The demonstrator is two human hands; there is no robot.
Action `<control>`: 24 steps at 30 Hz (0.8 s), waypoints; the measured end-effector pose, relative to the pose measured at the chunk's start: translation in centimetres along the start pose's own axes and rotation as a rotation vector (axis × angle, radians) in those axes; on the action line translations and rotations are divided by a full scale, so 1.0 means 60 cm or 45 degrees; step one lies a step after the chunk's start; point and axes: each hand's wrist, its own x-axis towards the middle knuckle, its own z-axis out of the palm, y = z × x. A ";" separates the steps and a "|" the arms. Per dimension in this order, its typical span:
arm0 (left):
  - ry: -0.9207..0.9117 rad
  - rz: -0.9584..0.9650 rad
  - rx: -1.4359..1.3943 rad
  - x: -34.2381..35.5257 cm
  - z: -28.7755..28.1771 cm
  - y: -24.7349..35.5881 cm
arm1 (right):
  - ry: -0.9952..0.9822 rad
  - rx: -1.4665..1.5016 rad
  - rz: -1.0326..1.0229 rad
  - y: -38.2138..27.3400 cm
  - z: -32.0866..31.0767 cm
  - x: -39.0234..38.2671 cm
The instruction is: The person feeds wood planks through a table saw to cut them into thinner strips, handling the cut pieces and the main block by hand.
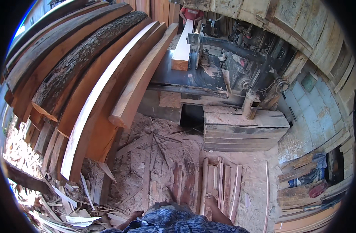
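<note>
— While the person stands on the sawdust floor (162, 155), where are the hands?

— Low at the bottom edge. The right hand (210, 200) hangs by the hip, just above the near ends of a bundle of thin wood strips (220, 186) lying on the floor. It seems loosely curled and holds nothing, though the fingers are too small to read surely. The left hand (136, 214) is mostly hidden behind the blue patterned shirt (178, 221); I cannot tell whether it is open or closed.

— And the strips?

— Side by side, lengthwise away from the person, right of the feet and in front of the low stack of thick boards (240, 132). They look like offcuts laid together so they stay out of the walkway.

— What's on the left?

— Long rough slabs (88, 77), some with bark still on, leaning in a fan with their far ends higher (probably stacked so each can be pulled off singly). Splinters and scrap (61, 202) litter the ground beneath.

— Farther off?

— A pale squared beam (183, 46) lies on the saw machine's bed (193, 75), running toward another person in a red shirt (191, 13) at the far end.
</note>
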 end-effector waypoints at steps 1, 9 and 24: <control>0.024 0.006 -0.145 -0.013 0.012 0.025 | 0.068 -0.109 -0.084 0.002 -0.004 0.000; 0.007 0.594 -0.484 -0.185 0.062 0.245 | -0.050 0.281 -0.014 0.003 0.001 -0.100; 0.151 0.818 0.210 0.023 -0.087 0.053 | -0.304 0.331 0.228 -0.058 0.051 -0.096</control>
